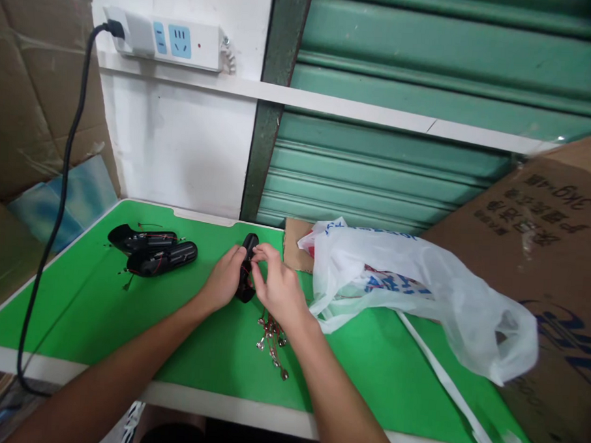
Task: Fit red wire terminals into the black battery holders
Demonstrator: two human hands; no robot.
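My left hand (226,276) is closed round a black plastic housing (246,289) over the middle of the green table mat. My right hand (279,283) bends over the same housing from the right, thumb and forefinger pinched together at its inner side; what is between those fingertips is too small to make out. Just below my right hand lies a bunch of small metal parts on thin reddish wires (273,343). To the left, two more black housings with thin red wires, an upper one (140,239) and a lower one (162,259), rest side by side on the mat.
A white plastic bag (450,274) lies at the right, beside a cardboard piece (294,245) and a white strip (445,378). Large cartons stand at both sides. A black cable (65,172) hangs at the left from a power strip (186,43).
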